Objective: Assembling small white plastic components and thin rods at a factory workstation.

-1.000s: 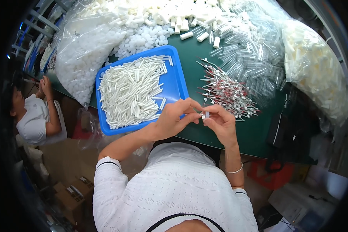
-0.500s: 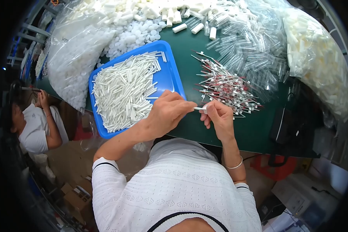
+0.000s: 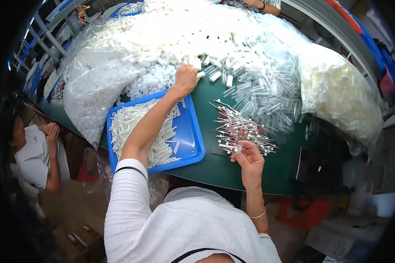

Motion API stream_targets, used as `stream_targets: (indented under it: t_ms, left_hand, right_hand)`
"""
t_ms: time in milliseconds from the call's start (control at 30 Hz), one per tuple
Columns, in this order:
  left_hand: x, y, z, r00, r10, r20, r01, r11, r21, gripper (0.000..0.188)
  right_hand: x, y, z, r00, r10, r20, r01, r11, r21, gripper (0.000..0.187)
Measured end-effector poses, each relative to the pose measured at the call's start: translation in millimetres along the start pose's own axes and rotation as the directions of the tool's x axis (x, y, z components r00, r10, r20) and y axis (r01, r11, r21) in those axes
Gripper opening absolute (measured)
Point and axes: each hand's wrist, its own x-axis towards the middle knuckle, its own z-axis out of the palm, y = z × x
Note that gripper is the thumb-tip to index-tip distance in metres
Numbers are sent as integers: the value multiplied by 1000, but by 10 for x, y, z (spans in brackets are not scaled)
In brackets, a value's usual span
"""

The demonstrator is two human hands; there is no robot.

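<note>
Left hand (image 3: pixel 186 79): extended forward past the far edge of the blue tray (image 3: pixel 192 151), at the near edge of the white cylinders (image 3: pixel 171 44). The fingertips are hidden behind the back of the hand, so the state of this grip, and whether it holds anything, cannot be told. 1 cylinder lies just beside the hand on its right; 2 more lie farther right, apart from the heap.

Right hand (image 3: pixel 251 165): near the front of the counter (image 3: pixel 197 177), at the near side of the wired parts (image 3: pixel 243 125). Its grip is narrow, with the thumb and fingers pinched on a small pale piece (image 3: pixel 239 149). 1 thin white rod (image 3: pixel 226 146) points left from the piece; whether the 2 are joined cannot be told. A bracelet (image 3: pixel 258 215) circles the right forearm.

Layout: the tray sits left of center under the left forearm. Thin white sticks (image 3: pixel 123 127) fill most of it; its right side shows bare blue. White discs (image 3: pixel 151 82) lie in a heap beyond the tray, beside a clear bag (image 3: pixel 96 83) of similar discs. Clear tubes (image 3: pixel 265 96) lie behind the wired parts. A 2nd bag (image 3: pixel 338 90), holding cream cylinders, stands at right. A co-worker (image 3: pixel 39 151) is at far left, hands together.
</note>
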Motion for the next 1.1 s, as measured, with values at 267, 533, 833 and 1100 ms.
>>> stream_targets:
  t_ms: [267, 533, 833, 1100]
  left_hand:
    - [-1426, 890, -1293, 898, 202, 391, 225, 553, -802, 22]
    - [-1946, 1033, -1289, 994, 10, 108, 75, 653, -754, 22]
    - [-1902, 1054, -1546, 974, 12, 226, 176, 589, -789, 31]
    - [-1242, 860, -1220, 761, 403, 508, 455, 228, -861, 17]
  right_hand:
    - [196, 77, 144, 992, 12, 126, -44, 966, 255, 23]
    - [14, 242, 306, 970, 160, 185, -216, 915, 342, 23]
    - [-13, 310, 250, 990, -6, 140, 8, 1000, -10, 23]
    - [181, -1, 190, 840, -362, 405, 542, 502, -674, 23]
